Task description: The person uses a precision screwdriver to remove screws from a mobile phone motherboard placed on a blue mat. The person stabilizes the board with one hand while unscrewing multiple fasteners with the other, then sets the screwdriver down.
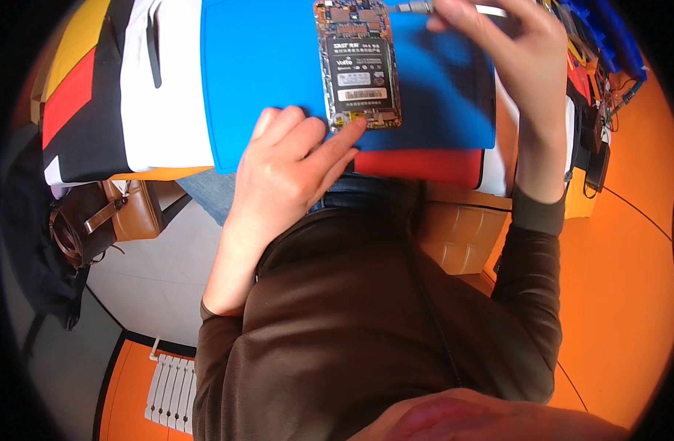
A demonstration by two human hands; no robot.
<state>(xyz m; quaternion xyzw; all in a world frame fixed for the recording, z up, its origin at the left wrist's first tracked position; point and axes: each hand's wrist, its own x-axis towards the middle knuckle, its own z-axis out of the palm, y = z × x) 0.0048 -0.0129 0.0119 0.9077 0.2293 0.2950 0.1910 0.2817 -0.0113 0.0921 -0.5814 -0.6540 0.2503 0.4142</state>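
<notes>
On the blue mat (278, 81), the left hand (289, 173) pins the opened phone (357, 66) with a fingertip at its lower edge. The right hand (513, 59) pinches a slim metal tool (418, 7). Exposed board looks fragile; hold by the frame edges.

One camera only — worn on my head, looking steeply down over my brown-sleeved chest at the flat blue rubber work mat (278, 81) close below. Its fisheye bends the mat's near edge — both my forearms rise from below.

Your right hand (513, 66) hides most of the metal tool (418, 7); the top edge cuts the opened phone (357, 66) at its far end.
</notes>
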